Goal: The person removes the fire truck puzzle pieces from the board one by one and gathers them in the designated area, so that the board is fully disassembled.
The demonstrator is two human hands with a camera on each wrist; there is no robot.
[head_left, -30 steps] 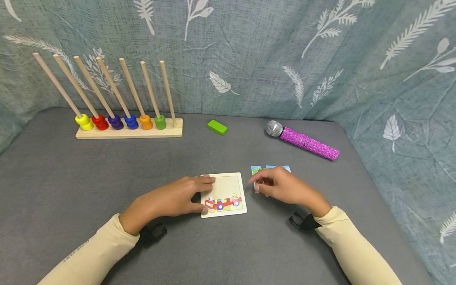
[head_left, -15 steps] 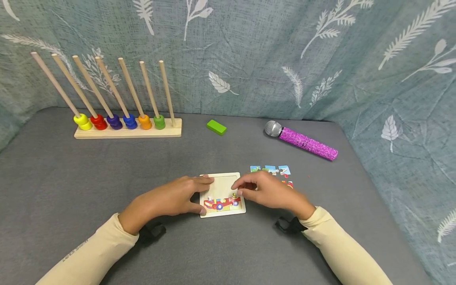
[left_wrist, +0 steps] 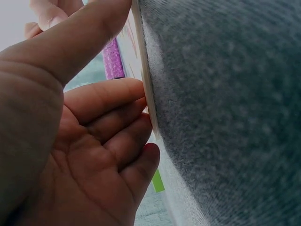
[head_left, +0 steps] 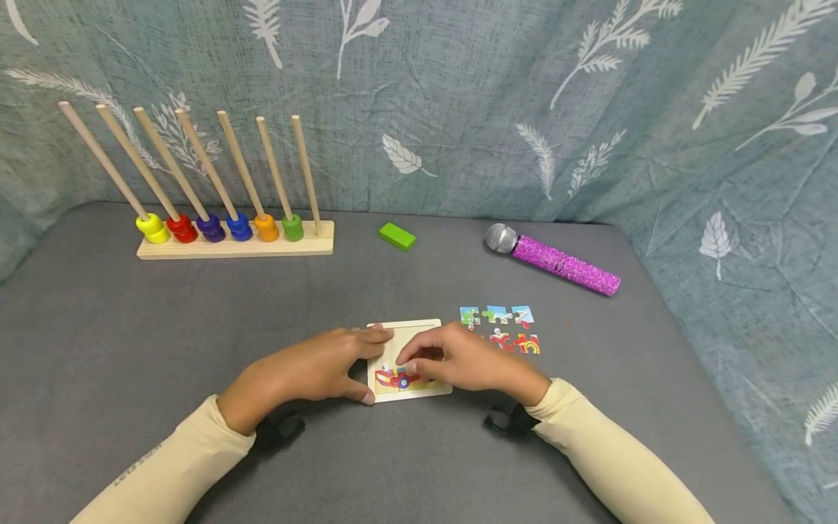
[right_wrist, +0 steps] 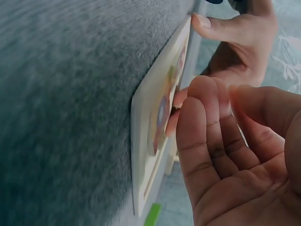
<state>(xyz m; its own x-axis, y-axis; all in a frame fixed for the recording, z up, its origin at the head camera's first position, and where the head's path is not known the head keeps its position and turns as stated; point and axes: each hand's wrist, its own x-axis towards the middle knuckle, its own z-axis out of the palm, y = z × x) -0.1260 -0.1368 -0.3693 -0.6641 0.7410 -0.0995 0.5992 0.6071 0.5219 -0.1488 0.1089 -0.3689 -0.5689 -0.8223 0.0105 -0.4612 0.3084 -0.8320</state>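
Observation:
A small wooden puzzle board lies on the grey table, its lower strip showing a red car picture. My left hand rests along the board's left side, thumb at the near corner and relaxed fingers on the far part. Over the board's middle hovers my right hand, thumb and forefinger drawn together just above the car. In the right wrist view its fingertips meet, with no piece showing; I cannot tell whether they pinch one. Several loose puzzle pieces lie right of the board, some behind my right hand.
At the back left stands a wooden peg stand with coloured rings low on its rods. A green block lies at the back middle. Right of it is a glittery purple microphone. A patterned curtain hangs behind the table.
My right hand has moved left from the loose pieces to over the board, uncovering several of those pieces. My left hand has stayed on the board's left side.

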